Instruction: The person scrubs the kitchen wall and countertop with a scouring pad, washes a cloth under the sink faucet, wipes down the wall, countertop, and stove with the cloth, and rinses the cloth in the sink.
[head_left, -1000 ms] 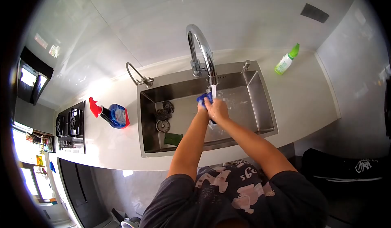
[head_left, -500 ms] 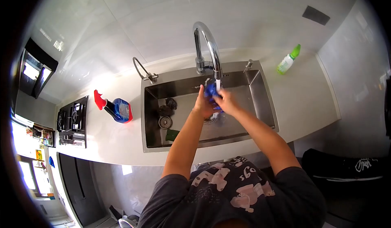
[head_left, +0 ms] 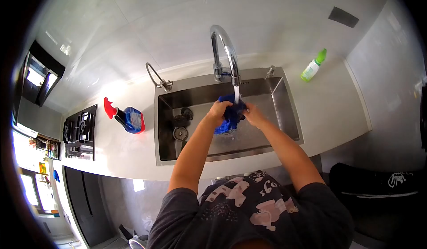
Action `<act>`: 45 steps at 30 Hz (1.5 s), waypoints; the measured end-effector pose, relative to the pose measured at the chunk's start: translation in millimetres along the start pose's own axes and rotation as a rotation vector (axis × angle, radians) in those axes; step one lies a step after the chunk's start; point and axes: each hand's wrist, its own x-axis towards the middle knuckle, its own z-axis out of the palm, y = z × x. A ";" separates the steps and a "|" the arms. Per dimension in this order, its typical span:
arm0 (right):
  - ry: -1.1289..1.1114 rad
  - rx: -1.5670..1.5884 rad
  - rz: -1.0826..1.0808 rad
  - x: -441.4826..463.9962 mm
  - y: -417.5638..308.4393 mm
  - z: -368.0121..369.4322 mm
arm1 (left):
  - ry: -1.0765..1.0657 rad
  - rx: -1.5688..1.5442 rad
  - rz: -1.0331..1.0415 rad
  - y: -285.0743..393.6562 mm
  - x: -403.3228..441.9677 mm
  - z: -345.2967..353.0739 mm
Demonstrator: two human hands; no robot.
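Observation:
A wet blue cloth [head_left: 231, 115] hangs spread between my two hands, over the steel sink [head_left: 195, 156]. My left hand [head_left: 218, 110] is closed on its left upper edge. My right hand [head_left: 253, 114] pinches the cloth's right side. From the tall curved faucet [head_left: 229, 49], a stream of water [head_left: 236, 93] falls onto the cloth. The lower end of the cloth droops towards the drain, which it partly covers.
Dark scouring pads [head_left: 187, 113] and a round strainer [head_left: 180, 134] lie at the sink's left. A blue spray bottle with a red trigger [head_left: 132, 120] stands left, near the gas hob [head_left: 81, 131]. A green-white bottle [head_left: 311, 69] stands right; a small tap [head_left: 164, 84] rises behind.
The cloth was bunched between my hands and now hangs opened out. My hands have moved apart. My left forearm now hides most of the green pad in the sink.

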 end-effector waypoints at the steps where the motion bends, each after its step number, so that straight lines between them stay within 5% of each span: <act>1: -0.006 0.000 -0.004 0.6 -1.2 0.5 | 0.000 0.080 0.058 10.1 -10.5 1.3; 3: 0.057 0.325 -0.078 1.4 -3.2 -1.7 | -0.053 0.226 0.124 15.9 -9.4 -20.4; 5: 0.069 0.428 -0.037 -5.0 -26.5 -7.2 | 0.136 0.869 0.017 27.4 -21.5 -26.8; 7: 0.083 0.530 0.003 -13.5 -61.1 -14.1 | 0.126 0.830 0.016 -9.3 5.8 -52.7; 10: 0.147 0.870 0.132 -17.3 -89.1 -17.3 | 0.273 0.063 -0.222 -49.3 21.0 -21.9; 13: 0.239 0.540 -0.029 -32.3 -96.5 -9.7 | -0.228 -0.463 -0.249 -67.3 38.9 4.0; 15: 0.261 0.067 -0.384 -42.3 -76.7 2.5 | -0.351 -0.463 -0.056 -66.1 48.3 9.9; 18: 0.318 -0.310 -0.782 -46.6 -72.7 21.3 | -0.243 -0.436 -0.125 -60.0 60.7 8.0; 20: 0.314 -0.223 -0.641 -39.7 -70.6 36.9 | -0.452 -0.505 -0.025 -67.1 64.4 0.4; 21: 0.337 -0.037 -0.602 -25.2 -64.6 41.4 | -0.776 -0.637 0.035 -96.4 101.0 -18.8; 22: 0.397 -0.061 -0.427 -13.8 -64.6 39.7 | -0.309 -0.619 -0.038 -88.6 91.7 -7.8; 23: 0.457 -0.083 -0.249 0.1 -65.1 37.1 | -0.182 -0.650 0.084 -99.1 97.8 -0.6; 24: 0.602 -0.298 -0.422 31.1 -25.3 38.6 | 0.032 -0.396 0.015 -89.1 86.0 2.9; 25: 0.527 -0.166 -0.146 51.8 -4.0 35.3 | 0.241 -0.138 -0.056 -73.2 65.1 11.2; 27: 0.339 -0.163 0.070 37.6 -44.8 25.8 | 0.255 -0.174 -0.036 -60.2 47.1 25.7; 29: 0.211 -0.019 0.017 17.2 -39.5 39.2 | 0.233 -0.174 -0.001 -61.8 62.7 11.3; 33: 0.269 -0.108 -0.321 -24.8 -49.9 59.4 | 0.120 -0.315 0.007 -67.9 73.5 -2.8; 36: 0.421 -0.194 -0.300 8.7 -32.1 47.4 | 0.179 -0.356 -0.016 -73.8 63.2 16.0; 38: 0.405 -0.185 0.102 46.8 1.4 31.5 | 0.277 -0.303 -0.018 -73.5 49.3 34.1; 41: 0.191 0.057 0.190 43.2 19.7 39.7 | 0.358 0.031 0.007 -60.6 39.8 29.8; 43: 0.237 -0.076 -0.257 3.9 -23.8 48.8 | 0.541 0.263 -0.025 -85.8 92.7 -2.3; 45: 0.239 0.014 -0.142 1.7 -25.3 58.4 | 0.424 0.304 -0.132 -57.8 53.4 0.8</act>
